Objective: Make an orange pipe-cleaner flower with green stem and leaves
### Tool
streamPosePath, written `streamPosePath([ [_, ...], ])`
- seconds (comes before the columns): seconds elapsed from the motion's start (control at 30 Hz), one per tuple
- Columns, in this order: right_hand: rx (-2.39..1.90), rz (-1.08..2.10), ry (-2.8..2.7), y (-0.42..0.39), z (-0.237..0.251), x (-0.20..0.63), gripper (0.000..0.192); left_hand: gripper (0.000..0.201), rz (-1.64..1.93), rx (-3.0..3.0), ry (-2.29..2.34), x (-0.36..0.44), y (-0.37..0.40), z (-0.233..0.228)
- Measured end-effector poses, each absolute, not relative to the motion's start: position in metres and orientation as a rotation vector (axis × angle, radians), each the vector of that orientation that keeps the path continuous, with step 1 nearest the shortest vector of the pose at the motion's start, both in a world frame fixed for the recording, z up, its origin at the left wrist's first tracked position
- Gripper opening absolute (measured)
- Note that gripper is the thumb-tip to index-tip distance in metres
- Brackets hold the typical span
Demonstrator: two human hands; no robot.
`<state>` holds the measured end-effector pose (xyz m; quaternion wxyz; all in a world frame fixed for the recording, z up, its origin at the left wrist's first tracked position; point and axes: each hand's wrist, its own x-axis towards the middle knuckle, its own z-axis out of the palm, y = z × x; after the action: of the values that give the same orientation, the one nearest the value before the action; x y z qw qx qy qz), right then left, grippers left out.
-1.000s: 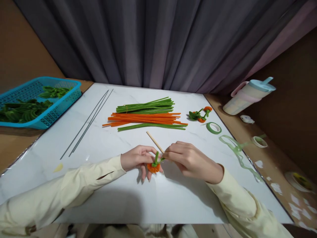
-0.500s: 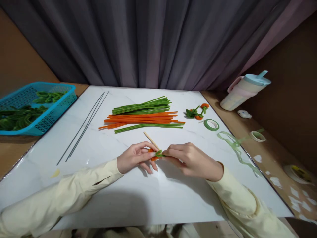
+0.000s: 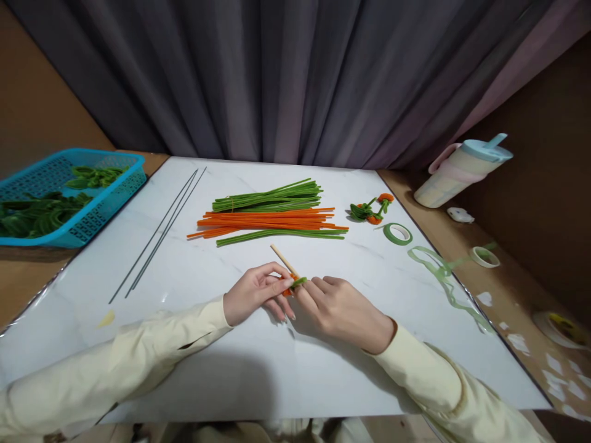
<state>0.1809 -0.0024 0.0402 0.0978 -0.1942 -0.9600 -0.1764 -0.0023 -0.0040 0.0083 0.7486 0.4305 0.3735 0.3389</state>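
**Two hands pinching a small orange and green flower**

Far left: a blue basket (image 3: 99,212) with green leaf shapes (image 3: 37,212) inside, on the brown desk edge. Next to it, on the white table top (image 3: 231,369), two thin grey wires (image 3: 159,234) lying side by side, slanted.

Lower left: a pale yellow sleeve (image 3: 115,363) coming in low and flat across the table. Left hand (image 3: 256,292) at its end, palm turned inward, thumb and first finger pressed together on the little flower (image 3: 292,285) — other fingers bent down with tips toward the table.

Middle, further back: a pile of green sticks (image 3: 268,198) and orange fuzzy sticks (image 3: 268,221), well apart from the hands.

Little flower right between both hands, just above the table, mostly hidden by fingers. Only a bit of orange and a green tip showing. A thin wooden stick (image 3: 282,259) poking out from it, up and to the left.

Right hand (image 3: 339,307) touching the left one, back of the hand up, fingers stretched forward and closed on the flower from the right side. Wrist low, arm coming in slanted from the lower right.

Further right: finished flowers (image 3: 369,211), a green tape roll (image 3: 397,233), a loose green ribbon (image 3: 443,280) — and a pale cup with a blue lid (image 3: 462,172) tipped on the brown desk.
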Motion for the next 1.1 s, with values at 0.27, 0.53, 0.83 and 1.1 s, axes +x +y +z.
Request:
streamPosePath([
  [0.27,-0.607,-0.565,-2.835,-0.005,0.034,0.179,0.013,0.033,0.729,1.124,0.921,-0.002,-0.004,0.011],
  [0.53,-0.585,-0.528,-2.833,-0.002,0.036,0.181,0.020,0.027,0.667,2.150,1.154,-0.018,0.008,0.026],
  [0.83,-0.500,-0.503,-2.809,-0.001,0.025,0.180,0.021,0.031,0.451,2.337,0.956,-0.019,0.006,0.014],
  [1.1,-0.520,-0.523,-2.766,0.001,0.026,0.181,0.022,0.030,0.645,2.358,0.950,-0.018,0.001,0.008],
])
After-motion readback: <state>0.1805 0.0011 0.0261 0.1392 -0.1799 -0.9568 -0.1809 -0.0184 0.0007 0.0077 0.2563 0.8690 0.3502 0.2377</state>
